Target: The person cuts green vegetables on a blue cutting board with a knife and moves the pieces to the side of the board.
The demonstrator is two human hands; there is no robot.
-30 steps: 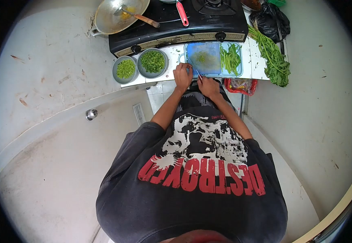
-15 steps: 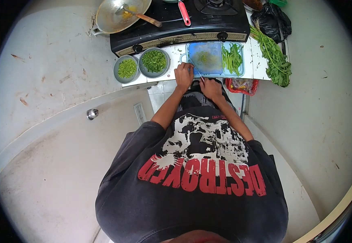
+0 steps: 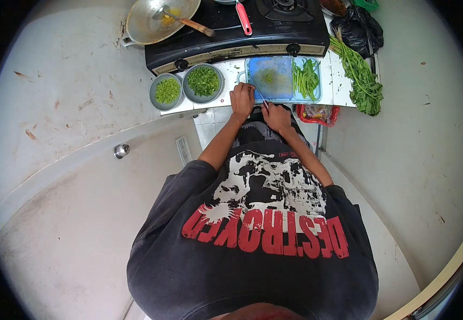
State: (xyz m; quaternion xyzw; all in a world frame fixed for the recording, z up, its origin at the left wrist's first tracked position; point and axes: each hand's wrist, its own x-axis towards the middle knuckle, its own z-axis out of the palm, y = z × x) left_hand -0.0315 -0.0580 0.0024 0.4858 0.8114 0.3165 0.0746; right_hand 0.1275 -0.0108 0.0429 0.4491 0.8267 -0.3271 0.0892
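In the head view a blue cutting board point(image 3: 287, 66) lies on the white counter with a small heap of chopped green bits point(image 3: 267, 76) near its middle. Cut leafy green stems point(image 3: 305, 80) rest along its right side. My right hand point(image 3: 277, 117) is closed round the handle of a knife point(image 3: 258, 92), whose blade slants up and left over the board's near left part. At the board's near left corner is my left hand point(image 3: 242, 99), fingers curled together by the blade; what they hold, if anything, is hidden.
Left of the board stand a bowl of dark chopped greens point(image 3: 202, 94) and a bowl of paler chopped stems point(image 3: 156, 100). Behind is a black gas stove point(image 3: 226, 40) with a wok point(image 3: 143, 26). A leafy bunch point(image 3: 363, 85), black plastic bag point(image 3: 359, 26) and red basket point(image 3: 330, 121) are right.
Both hands and the knife stay in nearly the same place, with only a very slight shift of the view.
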